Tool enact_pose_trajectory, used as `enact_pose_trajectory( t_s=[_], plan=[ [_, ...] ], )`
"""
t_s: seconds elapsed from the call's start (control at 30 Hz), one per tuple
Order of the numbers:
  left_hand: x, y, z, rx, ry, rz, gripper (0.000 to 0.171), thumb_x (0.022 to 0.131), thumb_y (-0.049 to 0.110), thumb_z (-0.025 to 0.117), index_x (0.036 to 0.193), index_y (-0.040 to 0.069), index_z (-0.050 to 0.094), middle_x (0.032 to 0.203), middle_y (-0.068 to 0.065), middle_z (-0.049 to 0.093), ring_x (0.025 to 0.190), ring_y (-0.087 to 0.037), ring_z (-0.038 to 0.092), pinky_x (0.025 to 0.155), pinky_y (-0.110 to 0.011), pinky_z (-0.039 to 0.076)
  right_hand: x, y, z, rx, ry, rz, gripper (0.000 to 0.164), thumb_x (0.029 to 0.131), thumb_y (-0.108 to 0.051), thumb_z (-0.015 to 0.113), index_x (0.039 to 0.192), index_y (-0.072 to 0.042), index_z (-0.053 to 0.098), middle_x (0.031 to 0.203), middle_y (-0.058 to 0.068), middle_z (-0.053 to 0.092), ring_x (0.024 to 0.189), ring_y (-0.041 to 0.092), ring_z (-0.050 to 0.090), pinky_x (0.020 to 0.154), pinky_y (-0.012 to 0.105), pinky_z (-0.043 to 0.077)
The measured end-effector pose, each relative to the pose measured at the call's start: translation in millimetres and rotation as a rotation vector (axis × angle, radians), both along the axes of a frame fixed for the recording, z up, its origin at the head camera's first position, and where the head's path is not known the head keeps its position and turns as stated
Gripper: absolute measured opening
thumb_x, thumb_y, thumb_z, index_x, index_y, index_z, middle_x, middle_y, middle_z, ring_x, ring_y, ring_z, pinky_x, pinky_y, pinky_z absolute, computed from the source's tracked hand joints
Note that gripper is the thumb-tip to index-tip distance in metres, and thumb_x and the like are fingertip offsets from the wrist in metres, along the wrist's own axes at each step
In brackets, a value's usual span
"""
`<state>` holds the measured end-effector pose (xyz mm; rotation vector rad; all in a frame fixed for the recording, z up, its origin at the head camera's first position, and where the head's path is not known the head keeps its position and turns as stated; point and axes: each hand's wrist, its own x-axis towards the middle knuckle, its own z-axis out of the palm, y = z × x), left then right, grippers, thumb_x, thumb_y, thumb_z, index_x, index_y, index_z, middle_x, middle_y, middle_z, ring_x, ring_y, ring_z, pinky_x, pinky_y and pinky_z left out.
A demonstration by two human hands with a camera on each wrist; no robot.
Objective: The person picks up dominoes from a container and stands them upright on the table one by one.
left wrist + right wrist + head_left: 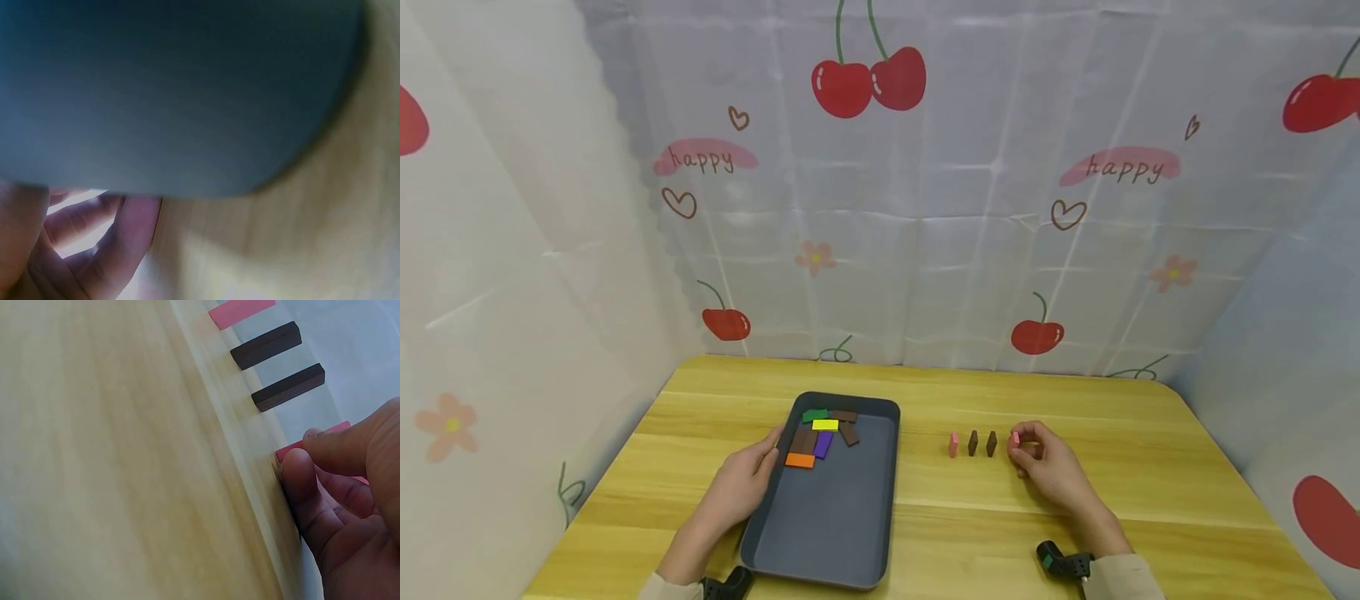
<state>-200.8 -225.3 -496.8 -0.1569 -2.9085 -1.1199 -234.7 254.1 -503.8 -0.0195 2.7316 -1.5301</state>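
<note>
My right hand [1051,467] pinches a pink domino [343,427] between thumb and fingers, at the right end of a short row. The domino stands upright, its bottom edge close to the tabletop. To its left two dark brown dominoes [973,443] [290,387] stand on end, spaced apart, and another pink domino [953,445] forms the row's left end. My left hand [742,481] holds the long left side of a dark grey tray [842,533]; in the left wrist view its fingers [134,228] bend at the tray's edge.
Inside the tray's far half lie several flat dominoes: green [815,415], yellow [825,425], purple [823,445], orange [800,460] and some brown [848,432]. A wood-grain table [970,533] carries everything. A cherry-print curtain [917,275] closes off the back and sides.
</note>
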Motion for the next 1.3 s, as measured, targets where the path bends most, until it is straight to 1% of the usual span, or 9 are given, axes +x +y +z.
enact_pose_trajectory(
  t_s=[0.17, 0.3, 0.43, 0.57, 0.7, 0.93, 1.07, 1.17, 1.3],
  plan=[
    [0.3, -0.5, 0.3, -0.015, 0.009, -0.001, 0.050, 0.111, 0.023, 0.048, 0.159, 0.013, 0.042, 0.152, -0.015, 0.056, 0.138, -0.035, 0.055, 0.108, -0.055, 0.047, 0.1, 0.7, -0.6, 0.007, 0.008, 0.006, 0.020, 0.102, -0.006, 0.063, 0.121, -0.002, 0.058, 0.114, 0.019, 0.064, 0.076, 0.015, 0.062, 0.065, 0.026, 0.054],
    [0.2, -0.6, -0.5, -0.012, 0.006, -0.006, 0.050, 0.111, 0.023, 0.047, 0.159, 0.012, 0.041, 0.153, -0.014, 0.054, 0.140, -0.035, 0.053, 0.109, -0.055, 0.046, -0.3, 1.0, -0.8, 0.006, 0.002, 0.015, 0.021, 0.103, -0.007, 0.062, 0.122, -0.002, 0.057, 0.114, 0.018, 0.065, 0.076, 0.015, 0.062, 0.065, 0.026, 0.054],
    [-1.0, -0.9, -0.8, -0.005, -0.005, -0.003, 0.050, 0.111, 0.024, 0.046, 0.160, 0.015, 0.040, 0.155, -0.012, 0.053, 0.141, -0.033, 0.052, 0.111, -0.054, 0.045, -0.9, 0.9, 0.0, 0.003, -0.007, 0.020, 0.022, 0.102, -0.006, 0.062, 0.123, -0.002, 0.057, 0.114, 0.018, 0.064, 0.077, 0.015, 0.062, 0.066, 0.026, 0.054],
    [-0.8, -1.4, -1.9, 0.001, -0.010, 0.002, 0.050, 0.111, 0.024, 0.046, 0.160, 0.016, 0.040, 0.155, -0.011, 0.053, 0.141, -0.033, 0.052, 0.111, -0.054, 0.045, 0.8, 0.4, 0.7, 0.002, -0.015, 0.023, 0.027, 0.100, 0.000, 0.063, 0.126, 0.000, 0.056, 0.120, 0.020, 0.063, 0.081, 0.017, 0.063, 0.065, 0.026, 0.054],
    [-1.2, -1.3, -3.1, 0.007, -0.009, 0.002, 0.050, 0.111, 0.025, 0.046, 0.160, 0.016, 0.040, 0.155, -0.011, 0.053, 0.142, -0.033, 0.051, 0.111, -0.054, 0.045, 2.0, 0.3, 1.2, 0.007, -0.014, 0.024, 0.034, 0.098, 0.003, 0.064, 0.131, 0.001, 0.056, 0.126, 0.022, 0.061, 0.085, 0.018, 0.066, 0.066, 0.026, 0.055],
    [-1.6, -0.7, -2.8, 0.007, -0.005, 0.003, 0.050, 0.111, 0.025, 0.047, 0.160, 0.015, 0.041, 0.154, -0.011, 0.053, 0.141, -0.033, 0.052, 0.110, -0.054, 0.046, 5.0, 1.1, 2.9, 0.071, -0.011, 0.023, 0.040, 0.098, -0.005, 0.069, 0.135, -0.003, 0.056, 0.132, 0.019, 0.061, 0.096, 0.019, 0.068, 0.070, 0.024, 0.051],
    [-1.4, -0.4, -2.3, 0.009, -0.005, 0.004, 0.050, 0.111, 0.025, 0.047, 0.160, 0.016, 0.041, 0.155, -0.011, 0.053, 0.141, -0.033, 0.052, 0.110, -0.054, 0.046, 5.7, 2.4, 5.7, 0.093, -0.019, 0.021, 0.042, 0.098, -0.010, 0.070, 0.138, -0.006, 0.056, 0.134, 0.017, 0.060, 0.097, 0.019, 0.068, 0.072, 0.024, 0.052],
    [-0.9, -0.4, -2.4, 0.008, -0.009, 0.005, 0.050, 0.111, 0.025, 0.047, 0.160, 0.017, 0.040, 0.155, -0.011, 0.053, 0.141, -0.033, 0.052, 0.110, -0.054, 0.046, 7.4, 6.0, 10.6, 0.112, -0.010, 0.021, 0.042, 0.099, -0.013, 0.070, 0.138, -0.006, 0.055, 0.136, 0.017, 0.059, 0.099, 0.020, 0.068, 0.072, 0.024, 0.053],
    [-0.7, -0.4, -1.8, 0.007, -0.005, 0.006, 0.050, 0.111, 0.025, 0.047, 0.160, 0.017, 0.041, 0.155, -0.011, 0.053, 0.141, -0.033, 0.052, 0.110, -0.054, 0.046, 8.9, 11.7, 21.5, 0.115, 0.042, 0.025, 0.044, 0.099, -0.016, 0.071, 0.138, -0.004, 0.054, 0.138, 0.021, 0.057, 0.101, 0.027, 0.069, 0.072, 0.024, 0.056]
  ],
)
